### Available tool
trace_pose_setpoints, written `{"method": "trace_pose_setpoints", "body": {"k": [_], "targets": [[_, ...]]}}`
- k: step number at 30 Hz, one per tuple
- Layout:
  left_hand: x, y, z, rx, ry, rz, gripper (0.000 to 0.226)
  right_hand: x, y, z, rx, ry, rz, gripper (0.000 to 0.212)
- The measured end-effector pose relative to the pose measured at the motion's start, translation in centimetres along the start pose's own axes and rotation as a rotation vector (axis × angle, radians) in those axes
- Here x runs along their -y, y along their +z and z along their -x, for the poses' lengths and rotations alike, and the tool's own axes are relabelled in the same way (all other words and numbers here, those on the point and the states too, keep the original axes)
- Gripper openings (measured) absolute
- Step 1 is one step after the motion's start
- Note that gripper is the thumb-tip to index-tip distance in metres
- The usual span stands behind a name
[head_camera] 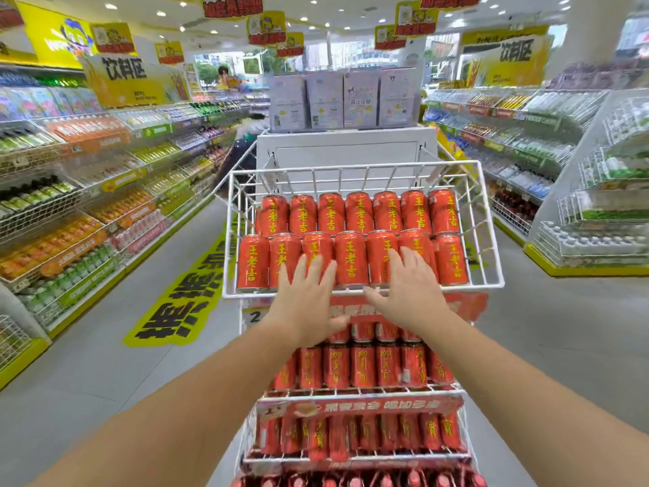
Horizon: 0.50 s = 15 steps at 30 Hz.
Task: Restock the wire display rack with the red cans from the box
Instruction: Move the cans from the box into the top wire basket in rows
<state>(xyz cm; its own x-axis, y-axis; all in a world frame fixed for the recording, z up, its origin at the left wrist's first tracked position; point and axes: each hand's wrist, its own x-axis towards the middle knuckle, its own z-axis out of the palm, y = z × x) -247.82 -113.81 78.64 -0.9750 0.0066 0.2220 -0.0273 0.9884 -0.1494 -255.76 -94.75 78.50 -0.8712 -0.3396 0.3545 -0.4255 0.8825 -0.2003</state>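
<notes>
The left hand [306, 304] is stretching out to the top basket of the wire rack [351, 169], fingers straight and spread, holding nothing. Its fingertips are lying over the front row of red cans [253, 261]; I cannot tell whether they are pressing on them. The cans are filling that basket in two rows, packed side by side, and more are sitting on the lower shelves [361, 367]. The box is not showing.

The cans are probably full, so each is likely weighing a fair bit for its size. They are stiff, though thin metal walls are prone to denting, and the glossy paint is likely making them slippery. With neighbours touching, there is little finger room between them, so taking one by its top end, then wrapping round the middle, looks safest.

The right hand [407, 297] is mirroring the left, flat and empty, fingers over the front row.
</notes>
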Motion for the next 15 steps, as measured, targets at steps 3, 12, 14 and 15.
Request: {"method": "trace_pose_setpoints", "body": {"k": [3,12,14,15], "targets": [[3.2,1.6,3.9,0.004,0.012,-0.003,0.106,4.8,1.8,2.6,0.001,-0.011,0.003,0.093],[9.3,12.1,15.4,0.022,0.188,0.002,0.104,12.8,11.0,12.5,0.087,0.023,0.101,0.095],[9.6,15.0,17.5,0.076,0.187,0.018,0.104,13.2,13.5,15.0,0.18,0.04,0.122,0.096],[9.5,16.5,18.4,0.1,0.188,0.024,0.104,13.3,14.8,16.2,0.227,0.049,0.135,0.097]]}}
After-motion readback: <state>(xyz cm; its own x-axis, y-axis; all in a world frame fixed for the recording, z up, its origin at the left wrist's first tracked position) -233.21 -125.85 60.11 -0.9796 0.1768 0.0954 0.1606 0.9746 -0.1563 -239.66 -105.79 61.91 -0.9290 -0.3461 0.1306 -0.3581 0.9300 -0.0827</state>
